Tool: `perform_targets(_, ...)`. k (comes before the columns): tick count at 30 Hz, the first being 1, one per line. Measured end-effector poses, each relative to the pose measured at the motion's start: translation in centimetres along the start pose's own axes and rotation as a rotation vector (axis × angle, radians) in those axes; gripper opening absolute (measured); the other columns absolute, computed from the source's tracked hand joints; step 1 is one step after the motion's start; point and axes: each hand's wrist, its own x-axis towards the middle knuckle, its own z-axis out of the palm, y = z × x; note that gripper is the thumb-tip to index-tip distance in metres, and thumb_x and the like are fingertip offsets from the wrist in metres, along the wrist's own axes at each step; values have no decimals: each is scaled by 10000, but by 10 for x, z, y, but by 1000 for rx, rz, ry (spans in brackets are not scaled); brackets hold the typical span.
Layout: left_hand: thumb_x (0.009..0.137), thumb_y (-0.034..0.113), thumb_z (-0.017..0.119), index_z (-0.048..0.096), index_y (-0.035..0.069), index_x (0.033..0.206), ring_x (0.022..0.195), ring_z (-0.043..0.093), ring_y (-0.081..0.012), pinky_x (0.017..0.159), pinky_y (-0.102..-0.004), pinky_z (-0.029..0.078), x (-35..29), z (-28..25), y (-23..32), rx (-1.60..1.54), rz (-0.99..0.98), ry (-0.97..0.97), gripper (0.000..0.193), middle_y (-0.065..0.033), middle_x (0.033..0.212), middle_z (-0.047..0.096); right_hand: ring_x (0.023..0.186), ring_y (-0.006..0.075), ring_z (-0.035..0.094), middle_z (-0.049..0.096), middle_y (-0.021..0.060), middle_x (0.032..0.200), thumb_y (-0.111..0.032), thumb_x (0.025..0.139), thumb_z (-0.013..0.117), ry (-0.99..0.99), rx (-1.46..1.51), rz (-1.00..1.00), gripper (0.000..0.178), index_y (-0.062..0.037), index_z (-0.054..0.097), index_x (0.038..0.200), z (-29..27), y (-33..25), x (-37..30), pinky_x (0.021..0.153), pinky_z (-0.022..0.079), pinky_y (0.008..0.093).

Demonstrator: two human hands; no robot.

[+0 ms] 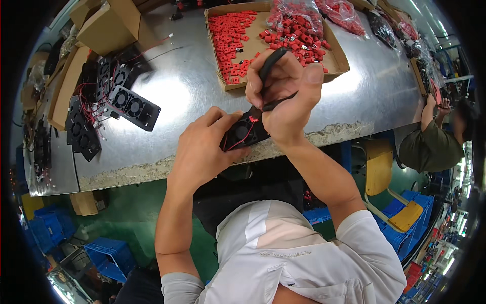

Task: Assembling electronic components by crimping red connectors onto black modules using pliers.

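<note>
My left hand (pixel 205 144) is closed around a black fan panel (pixel 237 135) at the table's front edge. Red wires cross the fan, and a small red part (pixel 252 118) sits at its upper side. With curled fingers my right hand (pixel 289 99) grips pliers with black handles (pixel 272 63). The pliers' jaws reach down to the red part; whether they bite on it is too small to tell. Beyond my hands lies a shallow cardboard tray (pixel 229 87) with many small red plastic parts (pixel 230 38).
Several fan panels (pixel 132 107) with tangled red wires lie at the left, beside an open cardboard box (pixel 109 28). Clear bags of red parts (pixel 344 17) lie at the back. Another person (pixel 430 142) sits at the far right. A yellow chair (pixel 378 167) and blue crates (pixel 109 256) stand below the table.
</note>
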Motion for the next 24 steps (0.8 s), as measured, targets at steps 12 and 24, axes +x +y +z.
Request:
perform_targets(12, 621, 295, 847, 669, 115, 1152, 1028, 569, -270, 865, -395, 403, 49, -34, -52, -10, 423, -322, 588, -34, 1065, 623, 519, 210, 543, 587, 132, 651, -881, 782, 356, -786, -31, 163, 963, 45, 617, 747, -29, -22, 20, 481, 434, 325)
perform_targets(24, 598, 189, 866, 666, 114, 1147, 891, 616, -335, 804, -418, 484, 56, -30, -51, -39, 540, -200, 589, -107, 1034, 649, 675, 179, 599, 602, 86, 845, -909, 762, 327, -682, -106, 165, 1043, 29, 584, 1141, -23, -41, 22, 595, 498, 277)
